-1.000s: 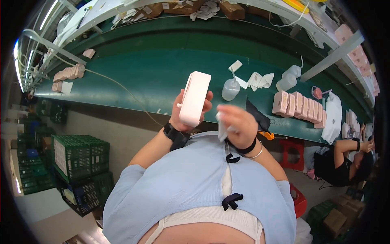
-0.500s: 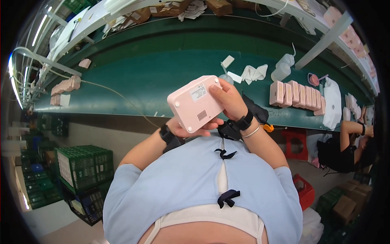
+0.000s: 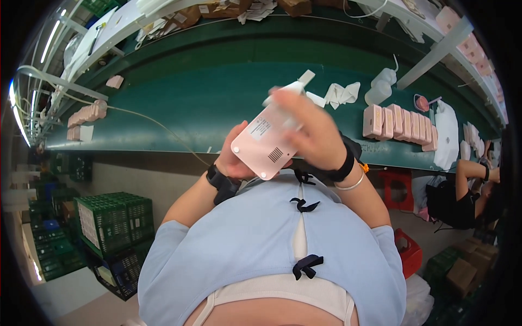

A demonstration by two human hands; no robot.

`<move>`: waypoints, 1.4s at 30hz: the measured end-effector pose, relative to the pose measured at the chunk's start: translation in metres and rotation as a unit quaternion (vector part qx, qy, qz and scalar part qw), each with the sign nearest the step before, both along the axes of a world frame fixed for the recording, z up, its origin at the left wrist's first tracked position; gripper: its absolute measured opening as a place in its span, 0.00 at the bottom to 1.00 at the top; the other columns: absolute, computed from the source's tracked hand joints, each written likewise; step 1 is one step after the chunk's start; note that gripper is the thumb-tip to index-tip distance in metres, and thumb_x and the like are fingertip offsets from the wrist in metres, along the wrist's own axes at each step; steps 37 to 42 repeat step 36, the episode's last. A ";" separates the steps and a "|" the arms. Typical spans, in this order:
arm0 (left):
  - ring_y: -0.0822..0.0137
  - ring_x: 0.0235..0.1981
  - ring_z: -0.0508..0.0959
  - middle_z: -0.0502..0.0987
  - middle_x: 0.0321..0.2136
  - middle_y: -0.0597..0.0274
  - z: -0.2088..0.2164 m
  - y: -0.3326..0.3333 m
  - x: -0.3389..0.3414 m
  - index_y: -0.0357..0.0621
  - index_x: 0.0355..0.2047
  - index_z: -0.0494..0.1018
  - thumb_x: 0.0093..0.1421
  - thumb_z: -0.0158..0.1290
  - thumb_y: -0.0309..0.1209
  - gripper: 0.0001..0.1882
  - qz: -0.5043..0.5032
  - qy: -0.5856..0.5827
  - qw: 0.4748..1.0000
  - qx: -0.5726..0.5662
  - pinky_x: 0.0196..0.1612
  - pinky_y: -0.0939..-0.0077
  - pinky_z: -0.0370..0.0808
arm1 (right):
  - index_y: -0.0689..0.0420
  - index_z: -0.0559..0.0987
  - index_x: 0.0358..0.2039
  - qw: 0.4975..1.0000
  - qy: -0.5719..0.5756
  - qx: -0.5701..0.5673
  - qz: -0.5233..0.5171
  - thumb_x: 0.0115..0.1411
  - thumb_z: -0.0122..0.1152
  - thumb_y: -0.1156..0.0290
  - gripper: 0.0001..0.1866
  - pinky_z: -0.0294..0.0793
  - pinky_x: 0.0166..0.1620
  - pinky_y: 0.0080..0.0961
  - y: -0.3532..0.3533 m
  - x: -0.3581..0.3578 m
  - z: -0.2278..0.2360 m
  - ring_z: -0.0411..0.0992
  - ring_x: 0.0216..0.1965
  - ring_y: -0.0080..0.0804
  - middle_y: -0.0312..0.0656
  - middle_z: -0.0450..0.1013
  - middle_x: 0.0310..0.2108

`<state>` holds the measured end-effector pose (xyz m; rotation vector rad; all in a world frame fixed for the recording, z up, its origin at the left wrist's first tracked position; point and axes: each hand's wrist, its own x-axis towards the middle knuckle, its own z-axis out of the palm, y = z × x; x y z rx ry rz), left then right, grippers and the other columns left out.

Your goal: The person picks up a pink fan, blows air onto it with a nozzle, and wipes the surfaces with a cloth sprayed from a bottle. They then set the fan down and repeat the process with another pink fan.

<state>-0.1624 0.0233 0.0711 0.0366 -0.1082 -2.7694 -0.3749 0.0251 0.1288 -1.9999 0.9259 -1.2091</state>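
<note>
Above the near edge of the bench, my left hand (image 3: 234,155) grips a pink box-shaped device (image 3: 255,144) by its left side and from beneath. The underside faces up, showing a white label, a slotted grille and round white feet. My right hand (image 3: 315,130) is smeared by motion over the device's upper right part and hides some of it. A whitish blur lies around its fingertips; I cannot make out what it is. Just beyond stand small white blocks (image 3: 308,77) and a crumpled white cloth (image 3: 342,94).
A row of pink devices (image 3: 372,121) stands on the green bench (image 3: 174,103) at right, with a plastic squeeze bottle (image 3: 378,92) behind. More pink devices (image 3: 87,115) are at far left. Green crates (image 3: 114,223) sit lower left; another person (image 3: 462,190) works at right.
My right hand has lifted its thumb off the label and swung across the device's upper end. The left hand has shifted up along the device's side, and the device has turned slightly.
</note>
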 end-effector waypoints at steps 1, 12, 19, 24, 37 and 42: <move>0.38 0.59 0.65 0.60 0.62 0.42 -0.002 0.000 0.002 0.48 0.67 0.54 0.58 0.46 0.62 0.44 0.027 -0.009 0.999 0.017 0.56 0.44 0.68 | 0.61 0.66 0.60 0.977 0.171 -0.123 0.039 0.61 0.56 0.49 0.34 0.61 0.62 0.35 0.002 0.002 0.004 0.63 0.61 0.43 0.48 0.64 0.60; 0.46 0.60 0.65 0.63 0.61 0.46 0.004 -0.010 0.002 0.46 0.65 0.56 0.62 0.42 0.57 0.38 0.164 -0.096 0.981 -0.033 0.62 0.47 0.62 | 0.59 0.65 0.61 0.960 0.251 -0.108 0.067 0.54 0.60 0.48 0.39 0.56 0.65 0.41 0.044 0.021 -0.004 0.56 0.65 0.45 0.48 0.59 0.64; 0.39 0.63 0.59 0.55 0.63 0.37 0.004 -0.014 -0.008 0.47 0.67 0.50 0.62 0.40 0.59 0.41 0.233 -0.146 0.961 -0.034 0.64 0.45 0.58 | 0.57 0.73 0.53 0.967 0.158 -0.188 0.067 0.53 0.59 0.74 0.24 0.68 0.56 0.36 0.024 0.012 -0.042 0.67 0.57 0.43 0.46 0.68 0.57; 0.46 0.60 0.64 0.63 0.60 0.49 0.011 -0.010 -0.013 0.43 0.63 0.57 0.64 0.42 0.52 0.34 0.194 -0.098 0.976 0.021 0.62 0.47 0.60 | 0.58 0.74 0.51 0.995 -0.048 0.016 -0.084 0.50 0.55 0.82 0.24 0.72 0.47 0.28 0.048 -0.039 -0.094 0.73 0.44 0.41 0.48 0.73 0.45; 0.53 0.59 0.66 0.66 0.57 0.53 0.004 -0.011 -0.066 0.43 0.61 0.58 0.64 0.49 0.43 0.30 0.174 -0.272 0.941 -0.098 0.61 0.47 0.61 | 0.54 0.67 0.57 0.906 0.307 0.164 -0.239 0.43 0.73 0.55 0.42 0.70 0.45 0.31 0.062 -0.016 -0.044 0.73 0.40 0.39 0.47 0.73 0.37; 0.53 0.59 0.66 0.66 0.57 0.53 0.004 -0.011 -0.066 0.43 0.61 0.58 0.64 0.49 0.43 0.30 0.174 -0.272 0.941 -0.098 0.61 0.47 0.61 | 0.54 0.67 0.57 0.906 0.307 0.164 -0.239 0.43 0.73 0.55 0.42 0.70 0.45 0.31 0.062 -0.016 -0.044 0.73 0.40 0.39 0.47 0.73 0.37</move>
